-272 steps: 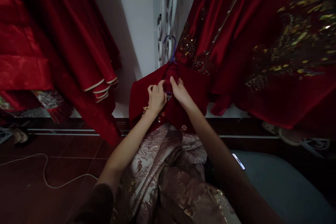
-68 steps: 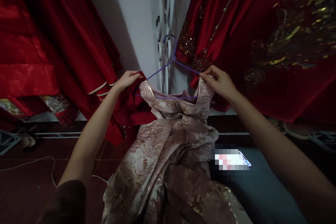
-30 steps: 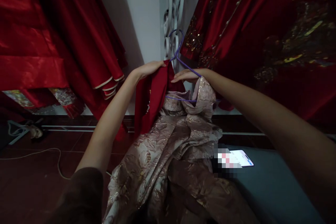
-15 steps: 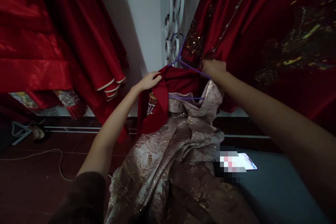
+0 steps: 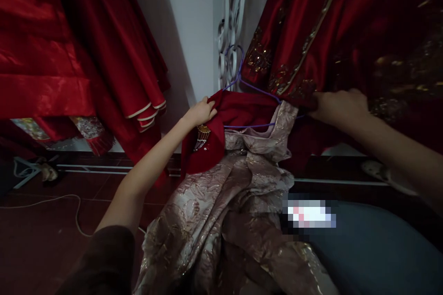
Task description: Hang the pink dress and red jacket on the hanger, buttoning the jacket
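Observation:
A purple wire hanger (image 5: 256, 90) hangs from white ironwork (image 5: 230, 32) and carries a pink-gold brocade dress (image 5: 221, 212). A dark red velvet jacket (image 5: 238, 108) with a gold tassel clasp lies over the hanger's left shoulder. My left hand (image 5: 200, 111) is closed on the jacket's edge at the left shoulder. My right hand (image 5: 337, 107) reaches far to the right, fingers curled on dark red fabric beside the hanger's right end; what exactly it grips is hard to see.
Red satin gowns (image 5: 79, 50) hang at the left and gold-embroidered red gowns (image 5: 346, 32) at the right. A lit phone (image 5: 309, 214) lies on a grey seat (image 5: 374, 249). A white cable (image 5: 74, 214) crosses the dark tiled floor.
The red jacket, off the hanger earlier, is drawn back over the pink dress. In the last half second my right hand has moved out to the right; my left hand stays at the left shoulder.

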